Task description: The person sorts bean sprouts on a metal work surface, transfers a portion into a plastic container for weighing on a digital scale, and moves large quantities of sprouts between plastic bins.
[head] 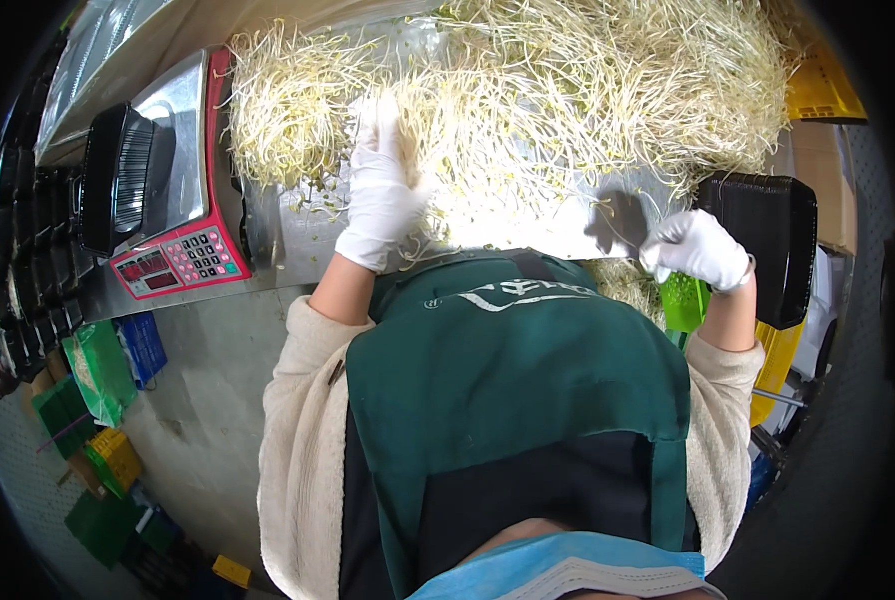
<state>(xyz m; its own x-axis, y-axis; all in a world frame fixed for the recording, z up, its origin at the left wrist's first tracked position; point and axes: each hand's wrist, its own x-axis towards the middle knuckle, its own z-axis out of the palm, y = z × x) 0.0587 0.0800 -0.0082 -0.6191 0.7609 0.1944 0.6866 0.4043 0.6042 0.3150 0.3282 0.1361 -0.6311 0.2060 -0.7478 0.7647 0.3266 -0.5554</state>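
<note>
Pale bean sprouts [612,97] lie in a large heap over a metal tabletop [297,232], with a smaller clump on the left. My left hand [384,180], in a white glove, reaches into the sprouts between clump and heap; its fingertips are partly hidden, so a hold cannot be made out. Over the table's near edge at the right, my gloved right hand [691,251] is raised with curled fingers, beside a stack of black plastic trays [766,240]. Whether it pinches a sprout is unclear. A red digital scale [207,259] bears one black plastic tray [117,180].
Stacked black trays [35,255] line the far left. Below the table's left side are a green bag [101,371] and a yellow crate [114,457]. A green container [684,301] is under my right hand, and a yellow crate [826,86] stands at the upper right.
</note>
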